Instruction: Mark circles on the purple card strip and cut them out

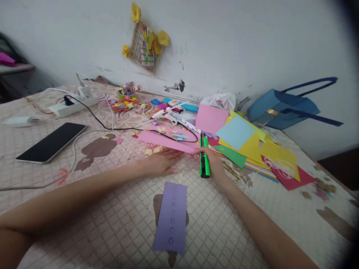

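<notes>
My left hand (162, 162) lies low over the table at the near edge of a pink paper sheet (168, 141), its fingers stretched out and slightly blurred. Held upright in my right hand (215, 166) is a long green and black tool that looks like a stapler (204, 156), beside the sheet's right end. Closer to me, a purple paper strip (171, 218) with a row of small circles lies flat. Gold-handled scissors (233, 171) rest just right of my right hand.
Coloured paper sheets (246, 138) pile up at the right, near a blue bag (280, 108). A white glue gun (168, 115) with a black cord lies behind the pink sheet. At left are a tablet (52, 144) and a power strip (73, 106). Paper scraps (123, 104) litter the back.
</notes>
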### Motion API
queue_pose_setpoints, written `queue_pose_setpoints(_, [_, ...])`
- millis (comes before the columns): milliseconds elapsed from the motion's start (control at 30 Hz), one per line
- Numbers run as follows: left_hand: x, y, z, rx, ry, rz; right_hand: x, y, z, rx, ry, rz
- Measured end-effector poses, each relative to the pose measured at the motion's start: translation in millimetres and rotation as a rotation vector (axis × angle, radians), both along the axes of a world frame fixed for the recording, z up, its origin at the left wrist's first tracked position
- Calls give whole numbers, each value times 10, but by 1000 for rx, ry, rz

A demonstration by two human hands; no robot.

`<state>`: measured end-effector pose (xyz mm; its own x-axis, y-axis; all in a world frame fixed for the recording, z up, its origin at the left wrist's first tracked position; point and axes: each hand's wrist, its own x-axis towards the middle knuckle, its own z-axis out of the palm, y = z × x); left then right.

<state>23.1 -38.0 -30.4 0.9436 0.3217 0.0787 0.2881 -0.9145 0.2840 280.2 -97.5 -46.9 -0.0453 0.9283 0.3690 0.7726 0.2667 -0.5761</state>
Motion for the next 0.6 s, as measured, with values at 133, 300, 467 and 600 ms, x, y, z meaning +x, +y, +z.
queue_pose_setpoints(133, [-192, -149, 122, 11, -15, -3, 5, 5, -5, -2, 46, -20])
queue_pose_setpoints(300, [-524, -199, 129, -141, 24, -314, -12, 5, -11, -17, 100, -26])
queue_pose_setpoints(467, [-778, 253, 35, 21, -23, 172, -38, -5, -2, -16, 127, -24])
queue_pose_setpoints(600, [-594, -185, 163, -57, -35, -56, -41, 0, 10, -9, 138, -36])
